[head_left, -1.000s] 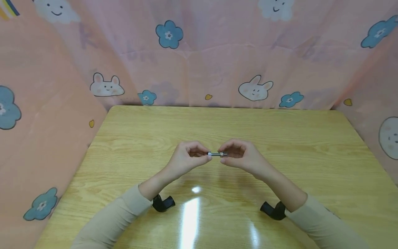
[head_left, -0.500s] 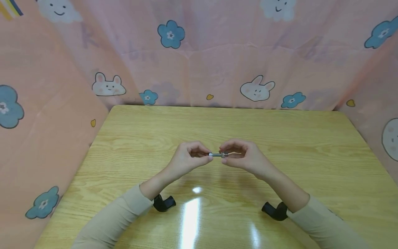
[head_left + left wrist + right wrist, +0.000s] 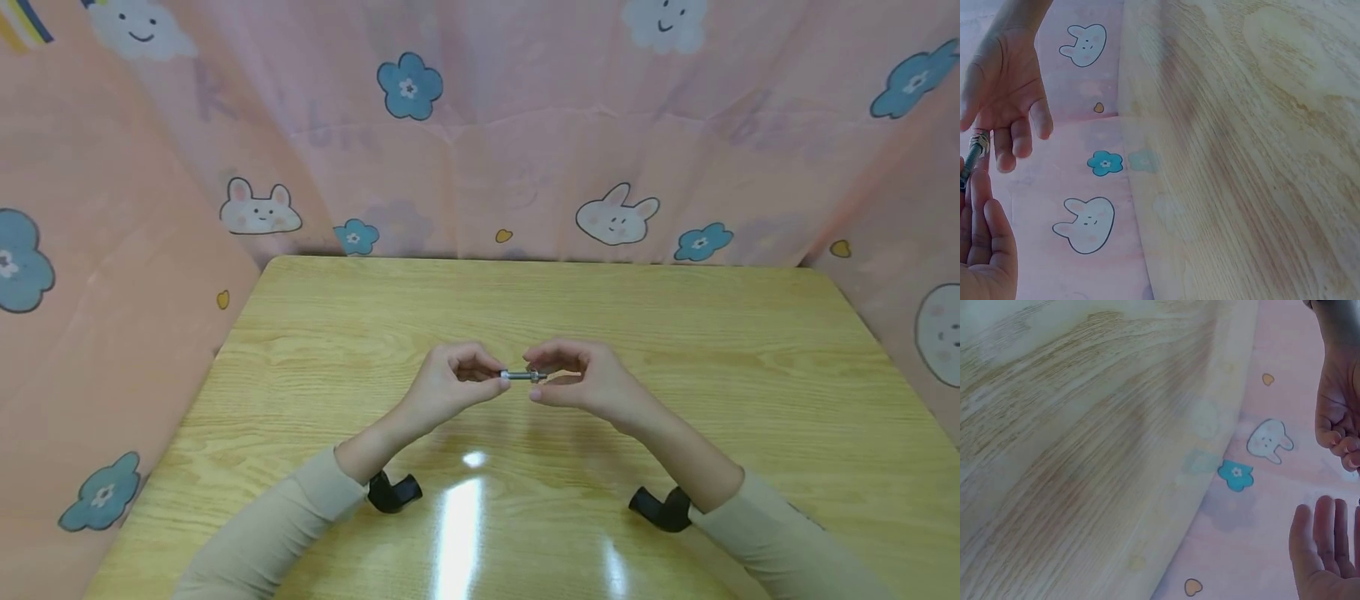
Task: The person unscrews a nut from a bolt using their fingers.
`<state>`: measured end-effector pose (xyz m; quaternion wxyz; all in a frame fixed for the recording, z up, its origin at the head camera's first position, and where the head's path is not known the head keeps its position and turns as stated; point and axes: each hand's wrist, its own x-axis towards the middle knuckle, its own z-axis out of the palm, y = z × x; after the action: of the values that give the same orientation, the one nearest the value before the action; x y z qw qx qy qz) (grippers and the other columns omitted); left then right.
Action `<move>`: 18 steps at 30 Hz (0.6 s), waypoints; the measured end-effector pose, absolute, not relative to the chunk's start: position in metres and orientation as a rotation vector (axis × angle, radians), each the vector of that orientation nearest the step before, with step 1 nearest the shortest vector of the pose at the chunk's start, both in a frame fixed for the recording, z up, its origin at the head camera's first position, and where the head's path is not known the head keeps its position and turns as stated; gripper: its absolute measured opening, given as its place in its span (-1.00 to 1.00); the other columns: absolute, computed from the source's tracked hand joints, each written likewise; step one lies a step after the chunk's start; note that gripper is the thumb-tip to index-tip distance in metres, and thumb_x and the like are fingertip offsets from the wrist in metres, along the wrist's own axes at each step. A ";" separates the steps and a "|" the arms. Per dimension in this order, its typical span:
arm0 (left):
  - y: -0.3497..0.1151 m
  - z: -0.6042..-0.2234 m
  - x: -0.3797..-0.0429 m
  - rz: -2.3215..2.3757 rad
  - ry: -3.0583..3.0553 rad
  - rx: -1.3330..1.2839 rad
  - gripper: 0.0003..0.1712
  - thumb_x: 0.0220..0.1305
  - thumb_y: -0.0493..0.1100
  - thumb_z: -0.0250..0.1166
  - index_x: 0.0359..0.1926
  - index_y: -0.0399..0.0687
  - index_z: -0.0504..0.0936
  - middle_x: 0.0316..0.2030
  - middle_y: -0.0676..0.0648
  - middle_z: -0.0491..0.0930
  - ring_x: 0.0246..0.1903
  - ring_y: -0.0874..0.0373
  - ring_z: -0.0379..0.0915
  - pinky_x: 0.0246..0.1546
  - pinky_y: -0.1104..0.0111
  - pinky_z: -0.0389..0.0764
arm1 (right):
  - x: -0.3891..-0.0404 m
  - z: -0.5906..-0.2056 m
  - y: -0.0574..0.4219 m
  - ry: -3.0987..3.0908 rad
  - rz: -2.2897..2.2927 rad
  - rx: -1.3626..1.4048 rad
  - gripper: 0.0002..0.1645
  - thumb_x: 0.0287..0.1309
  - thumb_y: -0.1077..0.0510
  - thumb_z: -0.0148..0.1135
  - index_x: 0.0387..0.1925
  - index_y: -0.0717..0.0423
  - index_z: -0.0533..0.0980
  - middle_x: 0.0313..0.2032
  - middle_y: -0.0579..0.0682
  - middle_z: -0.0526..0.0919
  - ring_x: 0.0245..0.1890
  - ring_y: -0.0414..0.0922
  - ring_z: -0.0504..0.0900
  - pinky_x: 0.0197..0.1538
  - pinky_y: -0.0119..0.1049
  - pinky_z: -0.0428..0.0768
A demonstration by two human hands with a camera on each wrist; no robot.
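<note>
A metal bolt (image 3: 517, 376) is held level above the table, its head pinched between the thumb and fingers of my left hand (image 3: 457, 379). A nut (image 3: 535, 376) sits on the threaded shank towards the right end. My right hand (image 3: 588, 379) is around that end, thumb and fingertips spread apart with the nut between them. In the left wrist view the nut (image 3: 980, 139) is by an index finger of the right hand (image 3: 1010, 94), and its thumb stands off. The right wrist view shows the right hand's fingers (image 3: 1324, 531) fairly straight; the bolt is almost out of frame.
The wood-grain table (image 3: 360, 317) lies beneath both hands, with light glare near its front. A pink printed curtain (image 3: 480, 167) hangs behind and at both sides. Black wrist-worn devices (image 3: 393, 492) stick out below the sleeves.
The right hand's thumb and fingers have loosened and moved apart from the nut after closing on it half a second ago. The left hand keeps its pinch on the bolt.
</note>
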<state>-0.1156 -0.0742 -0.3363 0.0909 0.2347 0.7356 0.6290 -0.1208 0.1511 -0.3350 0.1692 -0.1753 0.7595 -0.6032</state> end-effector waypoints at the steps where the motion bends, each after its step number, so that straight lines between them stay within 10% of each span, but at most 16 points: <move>1: -0.074 -0.333 -0.114 1.871 2.183 0.696 -0.89 0.13 -0.39 0.28 -0.28 -0.35 0.62 -0.34 -0.12 0.63 -0.39 0.19 0.56 -0.31 0.33 0.60 | -0.121 -0.335 0.151 2.151 -1.710 -0.492 -0.60 0.10 0.23 0.30 -0.03 0.32 0.48 -0.13 0.24 0.56 -0.16 -0.02 0.59 -0.14 -0.19 0.61; 18: -0.076 -0.343 -0.117 1.862 2.181 0.664 -0.89 0.14 -0.39 0.28 -0.27 -0.34 0.62 -0.34 -0.11 0.61 -0.38 0.18 0.55 -0.31 0.34 0.59 | -0.124 -0.336 0.148 2.085 -1.716 -0.400 -0.60 0.22 0.15 0.19 -0.06 0.41 0.46 -0.26 0.19 0.63 -0.28 -0.03 0.65 -0.14 -0.18 0.61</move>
<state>-0.1166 -0.0762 -0.3431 0.0986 0.2245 0.7373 0.6295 -0.1240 0.1475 -0.3359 0.2044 -0.1436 0.7478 -0.6152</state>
